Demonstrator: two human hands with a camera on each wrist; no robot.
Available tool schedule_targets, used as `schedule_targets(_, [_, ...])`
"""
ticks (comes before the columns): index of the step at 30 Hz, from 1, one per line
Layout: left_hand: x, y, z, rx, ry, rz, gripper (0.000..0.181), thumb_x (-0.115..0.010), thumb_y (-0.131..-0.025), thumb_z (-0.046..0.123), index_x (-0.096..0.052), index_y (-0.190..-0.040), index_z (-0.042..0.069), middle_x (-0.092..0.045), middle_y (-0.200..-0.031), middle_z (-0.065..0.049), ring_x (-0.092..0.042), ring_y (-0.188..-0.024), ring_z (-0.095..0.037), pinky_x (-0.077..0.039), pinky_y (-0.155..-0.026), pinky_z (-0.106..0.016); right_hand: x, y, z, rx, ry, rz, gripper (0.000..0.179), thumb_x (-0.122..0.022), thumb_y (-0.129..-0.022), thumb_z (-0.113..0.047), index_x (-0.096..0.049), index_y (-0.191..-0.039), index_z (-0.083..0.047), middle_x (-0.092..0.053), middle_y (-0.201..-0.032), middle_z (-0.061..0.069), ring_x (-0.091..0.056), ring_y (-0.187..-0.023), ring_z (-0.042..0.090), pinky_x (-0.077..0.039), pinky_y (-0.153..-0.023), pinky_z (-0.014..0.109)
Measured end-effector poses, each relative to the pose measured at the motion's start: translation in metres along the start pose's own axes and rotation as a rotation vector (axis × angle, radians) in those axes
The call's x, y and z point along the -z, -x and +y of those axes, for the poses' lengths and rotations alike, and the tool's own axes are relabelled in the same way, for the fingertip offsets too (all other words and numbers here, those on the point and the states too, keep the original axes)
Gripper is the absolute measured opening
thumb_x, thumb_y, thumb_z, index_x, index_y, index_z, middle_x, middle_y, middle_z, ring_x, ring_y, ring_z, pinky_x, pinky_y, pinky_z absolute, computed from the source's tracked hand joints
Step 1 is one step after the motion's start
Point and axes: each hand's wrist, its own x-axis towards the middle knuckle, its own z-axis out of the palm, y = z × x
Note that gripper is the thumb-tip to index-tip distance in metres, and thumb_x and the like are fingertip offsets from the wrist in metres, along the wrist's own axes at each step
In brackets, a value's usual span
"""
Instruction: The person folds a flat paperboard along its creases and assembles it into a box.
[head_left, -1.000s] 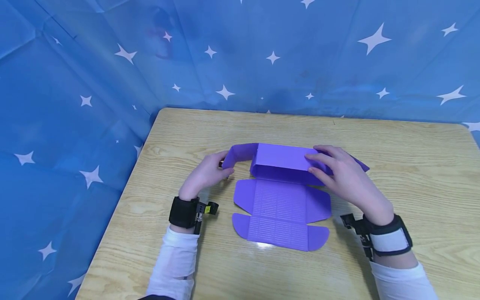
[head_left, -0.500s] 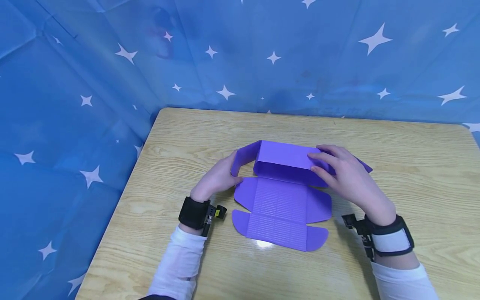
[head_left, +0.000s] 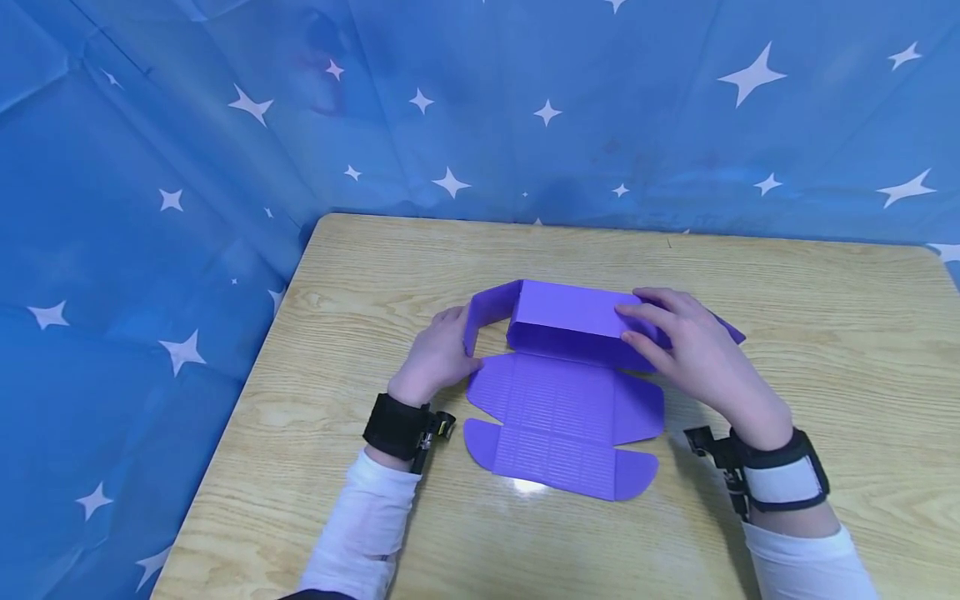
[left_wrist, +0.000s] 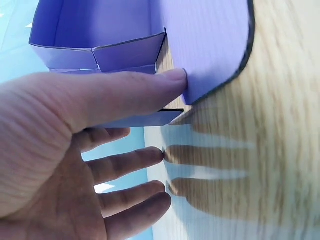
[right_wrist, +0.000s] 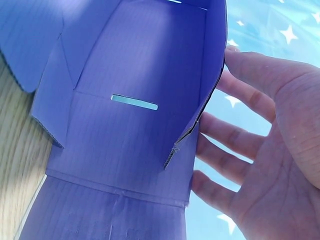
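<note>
A purple cardboard box (head_left: 573, 307), partly folded, stands on the wooden table, its slotted lid panel (head_left: 558, 417) lying flat toward me. My left hand (head_left: 438, 354) is at its left side. The left side flap (head_left: 491, 307) stands between thumb and fingers; in the left wrist view the thumb (left_wrist: 135, 92) touches a rounded tab, and the other fingers are spread, fairly straight, close to the tabletop. My right hand (head_left: 697, 358) holds the right end of the raised wall. In the right wrist view its fingers (right_wrist: 227, 132) rest along the outside of the wall, above a slotted panel (right_wrist: 125, 130).
The wooden table (head_left: 360, 267) extends around the box. A blue star-patterned cloth (head_left: 450, 100) hangs behind the table and along its left. Small cut tabs (head_left: 483, 442) stick out from the lid panel's sides.
My left hand has moved right, swinging the left side flap inward toward the box. The raised wall has shifted slightly right and tilted up a little; my right hand stays nearly in place.
</note>
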Motion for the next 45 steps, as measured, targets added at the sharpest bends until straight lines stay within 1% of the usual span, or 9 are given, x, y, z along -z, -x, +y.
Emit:
schedule_targets(7, [-0.002, -0.003, 0.001, -0.039, 0.034, 0.024, 0.084, -0.084, -0.086, 0.017, -0.042, -0.156, -0.001, -0.060, -0.150, -0.023, -0.055, -0.143, -0.040, -0.049, -0.118, -0.053, 0.001, 0.001, 0.000, -0.010, 0.003, -0.007, 0.035, -0.074, -0.098, -0.014, -0.072, -0.132, -0.006, -0.064, -0.140, 0.026, -0.058, -0.132, 0.048, -0.048, -0.108, 0.067])
schedule_targets(12, [-0.002, -0.003, 0.003, -0.069, 0.053, 0.046, 0.072, -0.083, -0.082, 0.012, -0.050, -0.146, 0.003, -0.069, -0.127, -0.017, -0.064, -0.128, -0.037, -0.056, -0.102, -0.052, 0.001, 0.001, 0.001, -0.010, 0.001, 0.001, 0.036, -0.075, -0.097, -0.014, -0.072, -0.132, -0.006, -0.063, -0.141, 0.027, -0.057, -0.133, 0.049, -0.047, -0.110, 0.067])
schedule_targets(17, [-0.002, -0.001, 0.006, -0.101, 0.084, 0.041, 0.065, -0.083, -0.079, 0.008, -0.052, -0.136, 0.003, -0.067, -0.106, -0.013, -0.066, -0.106, -0.033, -0.056, -0.087, -0.049, 0.001, 0.001, 0.001, -0.015, 0.000, 0.000, 0.036, -0.075, -0.097, -0.014, -0.072, -0.132, -0.007, -0.063, -0.142, 0.026, -0.056, -0.134, 0.048, -0.047, -0.110, 0.068])
schedule_targets(21, [-0.001, 0.000, 0.007, -0.131, 0.147, 0.004, 0.080, -0.087, -0.081, 0.010, -0.045, -0.148, 0.003, -0.068, -0.132, -0.018, -0.067, -0.121, -0.034, -0.058, -0.099, -0.048, 0.001, 0.001, 0.001, -0.021, -0.005, -0.002, 0.035, -0.074, -0.098, -0.015, -0.072, -0.132, -0.007, -0.063, -0.142, 0.026, -0.056, -0.135, 0.048, -0.047, -0.110, 0.068])
schedule_targets(24, [0.000, 0.000, 0.005, -0.178, 0.239, -0.021, 0.094, -0.089, -0.080, 0.011, -0.035, -0.158, 0.005, -0.056, -0.156, -0.018, -0.058, -0.142, -0.035, -0.052, -0.115, -0.049, 0.001, 0.000, 0.000, -0.019, -0.006, -0.002, 0.035, -0.074, -0.098, -0.015, -0.072, -0.132, -0.007, -0.063, -0.142, 0.026, -0.056, -0.135, 0.048, -0.047, -0.110, 0.068])
schedule_targets(29, [0.008, 0.001, 0.002, -0.218, 0.400, -0.066, 0.097, -0.089, -0.082, 0.014, -0.031, -0.160, 0.008, -0.055, -0.156, -0.016, -0.057, -0.140, -0.032, -0.052, -0.112, -0.048, 0.001, -0.001, 0.000, -0.012, -0.003, -0.001, 0.035, -0.074, -0.098, -0.014, -0.072, -0.132, -0.006, -0.063, -0.141, 0.027, -0.057, -0.134, 0.048, -0.047, -0.110, 0.068])
schedule_targets(32, [0.013, 0.001, 0.001, -0.203, 0.434, -0.082, 0.099, -0.089, -0.085, 0.020, -0.029, -0.163, 0.013, -0.054, -0.156, -0.013, -0.057, -0.141, -0.031, -0.053, -0.111, -0.048, 0.001, -0.001, 0.000, -0.010, -0.004, 0.002, 0.036, -0.075, -0.097, -0.014, -0.072, -0.132, -0.006, -0.063, -0.141, 0.027, -0.057, -0.134, 0.048, -0.047, -0.110, 0.067])
schedule_targets(39, [0.019, 0.005, -0.003, -0.199, 0.469, -0.124, 0.102, -0.090, -0.085, 0.027, -0.029, -0.166, 0.018, -0.048, -0.164, -0.007, -0.050, -0.150, -0.031, -0.049, -0.120, -0.050, 0.001, -0.001, 0.000, -0.014, -0.001, -0.008, 0.036, -0.075, -0.097, -0.015, -0.072, -0.132, -0.006, -0.063, -0.141, 0.027, -0.057, -0.133, 0.049, -0.047, -0.110, 0.068])
schedule_targets(45, [0.020, 0.005, -0.005, -0.279, 0.570, -0.205, 0.106, -0.090, -0.084, 0.016, -0.026, -0.168, 0.017, -0.043, -0.168, -0.008, -0.050, -0.151, -0.032, -0.047, -0.123, -0.044, 0.001, -0.001, 0.001, -0.014, -0.003, -0.008, 0.036, -0.074, -0.098, -0.015, -0.072, -0.132, -0.006, -0.063, -0.141, 0.027, -0.057, -0.133, 0.049, -0.047, -0.110, 0.068])
